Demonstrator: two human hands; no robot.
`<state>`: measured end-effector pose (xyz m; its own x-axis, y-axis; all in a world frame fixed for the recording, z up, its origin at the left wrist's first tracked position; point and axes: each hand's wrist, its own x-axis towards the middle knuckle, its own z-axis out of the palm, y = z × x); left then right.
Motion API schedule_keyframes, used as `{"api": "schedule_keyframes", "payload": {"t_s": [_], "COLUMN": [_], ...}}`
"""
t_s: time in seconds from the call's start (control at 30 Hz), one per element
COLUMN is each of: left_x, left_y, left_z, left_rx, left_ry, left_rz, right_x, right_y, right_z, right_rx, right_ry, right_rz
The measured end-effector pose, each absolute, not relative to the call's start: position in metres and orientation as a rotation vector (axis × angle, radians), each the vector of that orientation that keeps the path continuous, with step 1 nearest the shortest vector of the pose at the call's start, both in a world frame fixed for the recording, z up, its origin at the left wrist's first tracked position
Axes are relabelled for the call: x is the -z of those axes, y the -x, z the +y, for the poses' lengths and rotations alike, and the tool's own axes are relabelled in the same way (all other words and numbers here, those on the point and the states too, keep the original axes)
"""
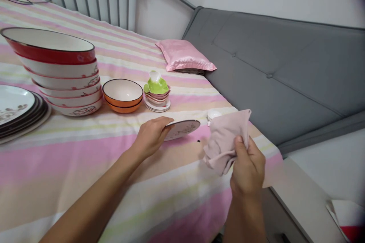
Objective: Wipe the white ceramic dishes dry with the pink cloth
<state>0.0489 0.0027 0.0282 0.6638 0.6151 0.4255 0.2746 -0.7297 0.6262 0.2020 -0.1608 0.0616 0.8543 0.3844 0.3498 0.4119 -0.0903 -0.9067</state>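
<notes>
My left hand grips the near-left edge of a white plate with a dark rim and a floral print, tilted just above the striped bedspread. In my right hand is a pale pink cloth, pinched between thumb and fingers and hanging to the left. The cloth and the plate are apart. Behind the cloth a small white dish is partly hidden. A tiny dark speck lies on the bedspread between my hands.
On the left stand a tall stack of red and white bowls and a pile of plates. Two orange bowls and a stack of small leaf-shaped dishes are farther back. A pink pillow rests by the grey headboard.
</notes>
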Motion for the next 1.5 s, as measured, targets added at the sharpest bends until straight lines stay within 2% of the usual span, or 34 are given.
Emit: {"api": "schedule_keyframes", "payload": {"t_s": [0.13,0.33,0.47,0.73,1.0,1.3,1.5], "left_x": [-0.021,-0.02,-0.019,-0.026,-0.023,-0.033,-0.039], "left_y": [-0.056,-0.058,-0.055,-0.059,-0.055,-0.043,-0.024], "left_z": [0.0,-0.008,-0.006,-0.011,-0.005,0.005,0.016], "left_rx": [-0.787,-0.769,-0.763,-0.657,-0.632,-0.535,-0.351], "left_ry": [-2.453,-2.487,-2.488,-2.505,-2.506,-2.465,-2.409], "left_rz": [0.63,0.614,0.552,0.498,0.458,0.445,0.346], "right_x": [-0.058,-0.047,-0.042,-0.035,-0.028,-0.007,-0.015], "right_y": [-0.183,-0.147,-0.142,-0.161,-0.184,-0.204,-0.216], "right_z": [-0.153,-0.133,-0.124,-0.12,-0.121,-0.11,-0.122], "right_rx": [0.1,0.236,0.308,0.255,-0.249,-0.641,-0.643], "right_ry": [1.778,1.703,1.732,1.784,1.693,1.509,1.557], "right_rz": [-0.854,-1.56,-1.679,-1.451,-0.949,-0.428,-0.375]}}
